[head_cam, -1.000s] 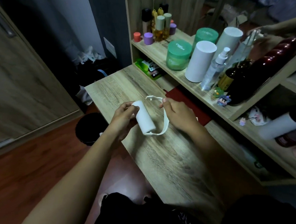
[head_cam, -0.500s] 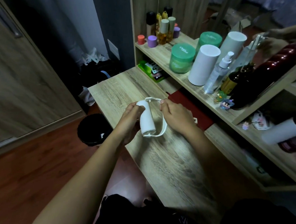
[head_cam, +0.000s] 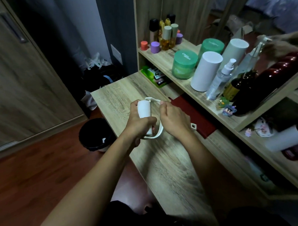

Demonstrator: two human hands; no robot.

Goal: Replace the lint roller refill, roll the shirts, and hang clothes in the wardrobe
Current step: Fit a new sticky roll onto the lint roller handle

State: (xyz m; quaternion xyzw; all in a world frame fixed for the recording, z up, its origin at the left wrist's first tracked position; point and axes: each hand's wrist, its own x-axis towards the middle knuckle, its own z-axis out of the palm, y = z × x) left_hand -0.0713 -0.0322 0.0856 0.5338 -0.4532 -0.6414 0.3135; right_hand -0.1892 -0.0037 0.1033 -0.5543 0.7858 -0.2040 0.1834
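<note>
A white lint roller refill [head_cam: 144,109], a short cylinder, stands nearly upright above the wooden desk [head_cam: 164,164]. My left hand [head_cam: 138,123] wraps around its lower half. The white plastic roller frame [head_cam: 158,134] curves around the refill, its arm [head_cam: 152,99] reaching over the top end. My right hand [head_cam: 174,119] grips the frame on the right side, and the handle's end [head_cam: 193,126] sticks out behind that hand. No shirts or hangers are in view.
A black waste bin [head_cam: 94,134] stands on the floor left of the desk. A red pouch [head_cam: 195,114] lies right of my hands. The shelf [head_cam: 177,80] holds green jars, white cylinders, spray bottles and small figurines. A wardrobe door [head_cam: 22,76] fills the left.
The refill has turned from tilted to nearly upright within the frame. My left hand has slid down to grip its lower half, and both hands sit closer together.
</note>
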